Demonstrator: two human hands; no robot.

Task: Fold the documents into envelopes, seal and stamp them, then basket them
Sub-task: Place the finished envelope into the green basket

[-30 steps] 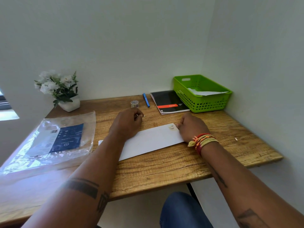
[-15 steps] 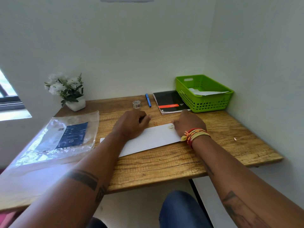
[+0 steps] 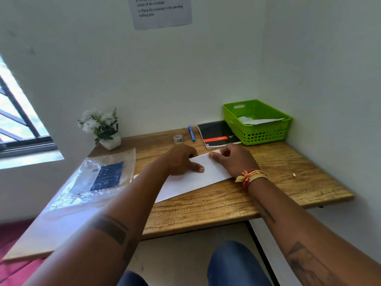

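Note:
A long white envelope lies slantwise on the wooden desk. My left hand rests over its far edge near the middle, thumb pressed on the top face. My right hand covers the envelope's right end, with thumb and fingertips pinching the far right corner. The stamp spot is hidden under this hand. A small roll of stamps stands just beyond my left hand. The green basket sits at the back right corner with white paper in it.
A blue pen and a black notebook lie between the roll and the basket. A clear plastic bag with a blue card covers the desk's left part. A potted white plant stands at the back left. A printed sheet hangs on the wall.
My left hand has slid right onto the envelope, closer to the right hand. My right hand now covers the stamp mark. The view has tilted up, showing the wall sheet.

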